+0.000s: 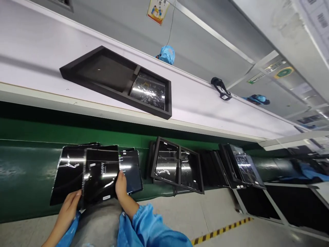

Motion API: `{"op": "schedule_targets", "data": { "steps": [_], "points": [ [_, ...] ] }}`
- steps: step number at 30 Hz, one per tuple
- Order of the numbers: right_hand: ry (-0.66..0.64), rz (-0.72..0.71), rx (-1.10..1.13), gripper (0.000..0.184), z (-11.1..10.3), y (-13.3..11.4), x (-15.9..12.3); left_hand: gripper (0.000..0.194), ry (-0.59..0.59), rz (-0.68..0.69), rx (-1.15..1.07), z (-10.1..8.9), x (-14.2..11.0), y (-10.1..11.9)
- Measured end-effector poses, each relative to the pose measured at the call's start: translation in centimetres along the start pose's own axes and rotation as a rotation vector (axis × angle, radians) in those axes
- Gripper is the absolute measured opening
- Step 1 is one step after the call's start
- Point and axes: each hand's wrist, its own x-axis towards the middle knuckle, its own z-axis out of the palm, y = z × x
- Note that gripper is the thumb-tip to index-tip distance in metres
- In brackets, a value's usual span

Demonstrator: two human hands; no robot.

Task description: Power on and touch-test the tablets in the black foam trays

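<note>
A dark tablet (101,171) with "Android" lettering on its lit screen is held above my lap. My left hand (69,206) is closed on its left edge, with the thumb along the side. On the opposite edge, my right hand (121,187) grips it with the thumb up. Behind and to the left lies another black tablet (68,175) on the green bench. A third tablet (131,171), with a lit screen, shows to the right behind my right hand. Both sets of fingertips are partly hidden under the held tablet.
A black divided tray (118,94) holding one glossy panel sits on the white shelf (190,99). Right along the green bench (25,171) stand another tray (177,166) with two panels and several stacked trays (239,164). Black-and-yellow tape (221,231) marks the floor.
</note>
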Motion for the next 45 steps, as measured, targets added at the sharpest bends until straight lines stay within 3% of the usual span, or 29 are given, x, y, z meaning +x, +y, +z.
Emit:
{"op": "schedule_targets", "data": {
  "steps": [3, 6, 8, 10, 12, 15, 17, 19, 22, 26, 30, 33, 41, 45],
  "points": [
    [0.254, 0.119, -0.027, 0.086, -5.7, 2.1, -0.3, 0.067, -0.206, 0.092, -0.189, 3.2, -0.8, 3.6],
    [0.368, 0.176, -0.166, 0.099, -11.3, 3.5, 0.1, 0.067, -0.421, 0.052, -0.317, 5.2, -0.6, 6.8],
    [0.360, 0.187, -0.274, 0.102, -13.9, 3.9, 0.7, 0.064, -0.436, 0.089, -0.340, 5.2, 0.4, 8.0],
    [0.336, 0.121, -0.336, 0.100, -15.1, 4.1, 1.1, 0.058, -0.323, 0.184, -0.307, 3.8, 2.1, 8.3],
    [0.334, -0.035, -0.356, 0.091, -14.9, 4.4, 1.0, 0.051, -0.134, 0.286, -0.209, 1.5, 4.7, 8.3],
    [0.355, -0.265, -0.365, 0.073, -12.8, 4.8, 0.1, 0.049, 0.159, 0.423, 0.057, -2.3, 9.5, 8.3],
    [0.361, -0.338, -0.380, 0.063, -11.3, 4.9, -0.7, 0.051, 0.227, 0.489, 0.196, -3.7, 12.6, 8.9],
    [0.351, -0.388, -0.396, 0.054, -10.2, 4.8, -1.3, 0.051, 0.226, 0.524, 0.248, -3.9, 15.0, 9.7],
    [0.285, -0.480, -0.432, 0.042, -9.4, 3.9, -1.9, 0.048, 0.162, 0.576, 0.283, -1.8, 16.7, 11.2],
    [0.216, -0.524, -0.461, 0.035, -9.3, 2.6, -2.2, 0.039, -0.026, 0.638, 0.320, 3.2, 16.6, 12.4],
    [0.207, -0.504, -0.469, 0.034, -10.3, 2.2, -2.3, 0.035, -0.160, 0.562, 0.346, 7.8, 16.6, 12.4],
    [0.205, -0.477, -0.469, 0.033, -11.4, 2.3, -2.4, 0.033, -0.212, 0.459, 0.350, 9.9, 17.1, 12.2],
    [0.161, -0.462, -0.463, 0.029, -12.1, 1.3, -1.4, 0.024, -0.224, 0.337, 0.309, 12.1, 16.9, 12.7],
    [0.145, -0.470, -0.438, 0.030, -11.6, 0.1, -0.6, 0.030, -0.136, 0.398, 0.308, 10.0, 15.9, 13.6]
  ]
}}
